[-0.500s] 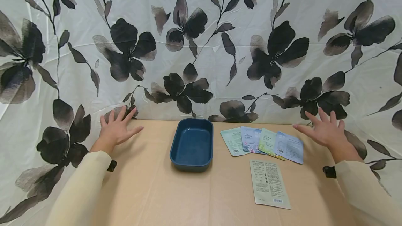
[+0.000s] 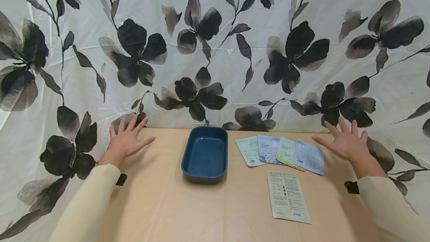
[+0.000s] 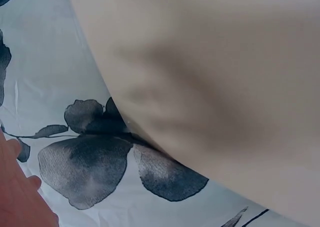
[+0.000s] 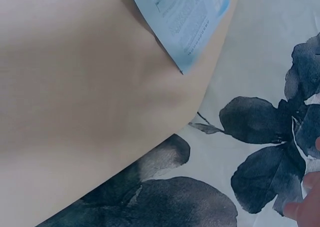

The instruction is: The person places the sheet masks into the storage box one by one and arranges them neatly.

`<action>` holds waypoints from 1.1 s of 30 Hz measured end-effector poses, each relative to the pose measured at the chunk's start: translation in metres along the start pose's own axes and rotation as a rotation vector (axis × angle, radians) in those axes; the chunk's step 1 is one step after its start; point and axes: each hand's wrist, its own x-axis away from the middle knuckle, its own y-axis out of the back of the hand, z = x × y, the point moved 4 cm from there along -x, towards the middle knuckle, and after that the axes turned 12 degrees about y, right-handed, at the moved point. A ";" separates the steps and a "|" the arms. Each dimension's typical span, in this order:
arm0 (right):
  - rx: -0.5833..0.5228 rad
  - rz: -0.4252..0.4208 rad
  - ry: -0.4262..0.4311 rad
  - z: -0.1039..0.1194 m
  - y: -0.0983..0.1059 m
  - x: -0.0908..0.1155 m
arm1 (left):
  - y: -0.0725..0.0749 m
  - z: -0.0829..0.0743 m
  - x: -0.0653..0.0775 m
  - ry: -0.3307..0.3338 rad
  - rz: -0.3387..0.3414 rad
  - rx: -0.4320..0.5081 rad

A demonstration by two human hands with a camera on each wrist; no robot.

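My left hand (image 2: 125, 142) is held with fingers spread above the table's left edge, holding nothing. On the other side my right hand (image 2: 347, 143) is spread the same way, also without anything in it. Nearest to the right hand lies a light blue sachet (image 2: 309, 158), whose corner shows in the right wrist view. It overlaps a row with a green-and-yellow sachet (image 2: 286, 151), a blue-violet sachet (image 2: 268, 148) and a mint-green sachet (image 2: 250, 151). A larger pale grey-green packet (image 2: 289, 197) with printed text lies in front of them. Left of the sachets stands a dark blue rectangular dish (image 2: 205, 156), its inside bare.
The light wooden table (image 2: 161, 204) ends at the back against a white curtain (image 2: 248, 70) with dark flowers. A small black device (image 2: 121, 179) sits at the left wrist, and a similar black device (image 2: 351, 187) at the right one.
Both hands have shifted only slightly, the left a little to the right, the right a little to the left. The dish, sachets and packet have stayed put.
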 end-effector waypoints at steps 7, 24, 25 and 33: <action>-0.005 0.005 0.006 0.001 -0.006 0.003 | -0.006 -0.001 0.003 -0.001 -0.004 -0.003; -0.021 -0.022 0.061 0.017 -0.024 0.016 | -0.019 -0.012 0.012 -0.008 -0.031 0.041; -0.019 -0.021 0.065 0.018 -0.026 0.017 | -0.021 -0.014 0.012 -0.008 -0.035 0.042; -0.030 -0.047 0.086 0.029 -0.049 0.020 | -0.030 -0.024 0.018 -0.004 -0.058 0.094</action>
